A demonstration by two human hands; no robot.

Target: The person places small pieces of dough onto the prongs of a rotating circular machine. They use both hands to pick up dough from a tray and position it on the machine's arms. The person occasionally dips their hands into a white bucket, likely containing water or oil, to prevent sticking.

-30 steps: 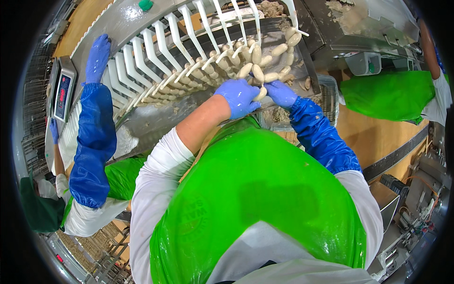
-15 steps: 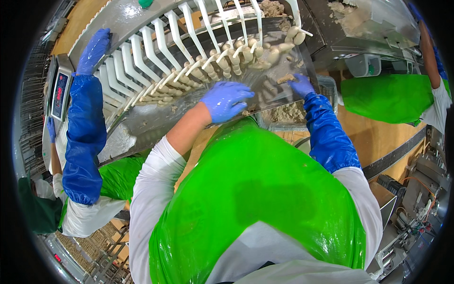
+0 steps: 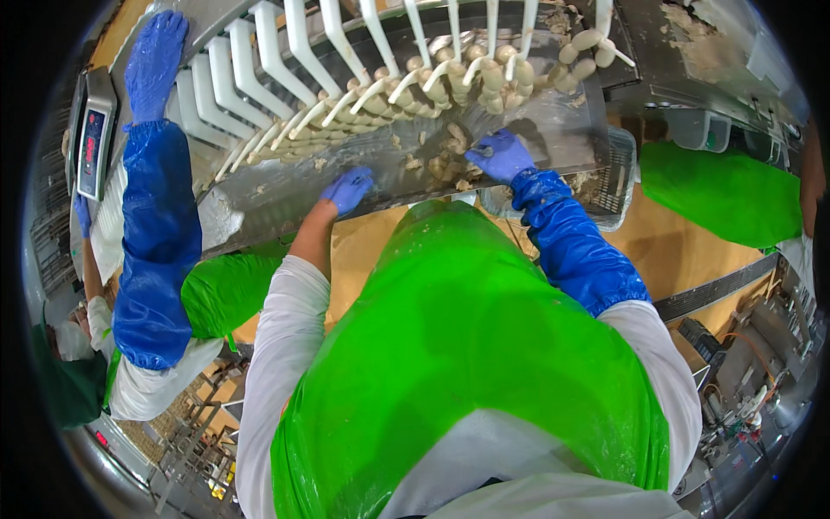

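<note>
The blue-gloved right hand (image 3: pixel 501 157) has its fingertips at the right side of loose pale sausage-meat scraps (image 3: pixel 445 164), which lie by the near edge of the metal tray (image 3: pixel 285 186), right of its middle; whether the fingers grip any cannot be told. The left hand (image 3: pixel 350 190), also gloved, is farther left at that near edge, fingers together, and I cannot tell whether it grips the rim. Toward the far edge, linked pale sausages (image 3: pixel 493 86) hang from white hooks (image 3: pixel 301 52).
</note>
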